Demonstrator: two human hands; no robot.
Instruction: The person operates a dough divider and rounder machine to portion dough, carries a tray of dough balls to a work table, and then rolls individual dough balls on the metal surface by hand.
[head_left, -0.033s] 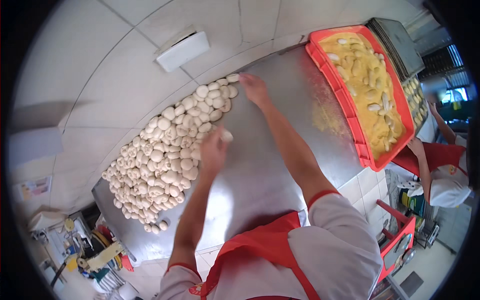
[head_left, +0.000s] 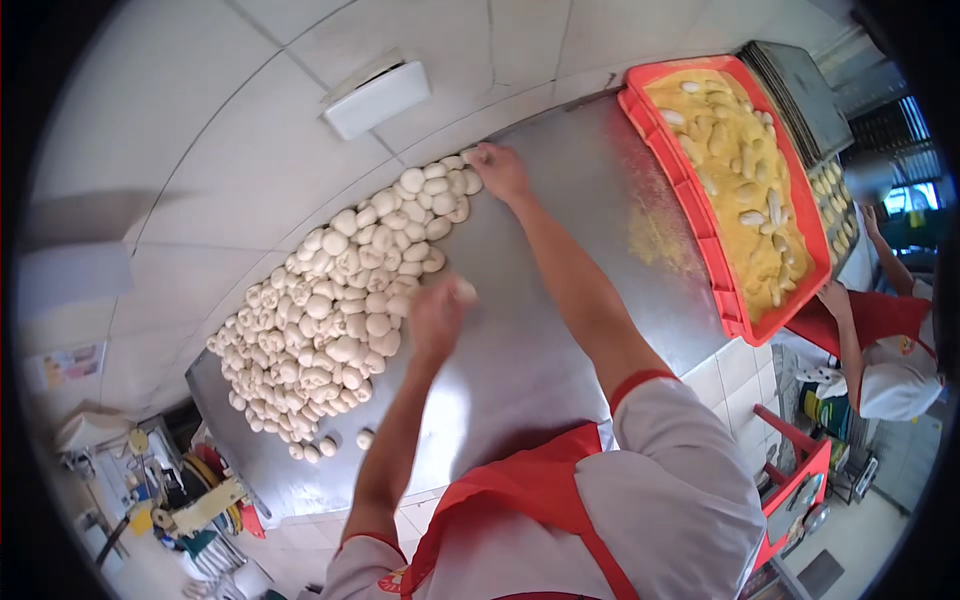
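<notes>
A broad heap of small pale dough balls (head_left: pixel 320 330) lies along the wall side of the steel table (head_left: pixel 510 350). My left hand (head_left: pixel 434 318) is beside the heap's right edge, slightly blurred. Its fingers are closed on a dough ball (head_left: pixel 464 290) that shows at the fingertips. At the heap's far right tip, my right hand (head_left: pixel 502 174) pinches a dough ball; the fingers mostly cover it. One loose dough ball (head_left: pixel 366 439) sits near my left forearm, apart from the heap.
A red tray (head_left: pixel 690 225) of yellow crumbs with oval dough pieces stands at the right end of the table. Dark baking pans (head_left: pixel 800 95) are stacked behind it. A co-worker's hand (head_left: pixel 832 298) is at the tray's near right corner. Tools (head_left: pixel 200 500) crowd the lower left.
My left hand has shifted a little right, away from the heap, with its dough ball. The loose ball near the forearm has come into view. My right hand stays at the heap's tip.
</notes>
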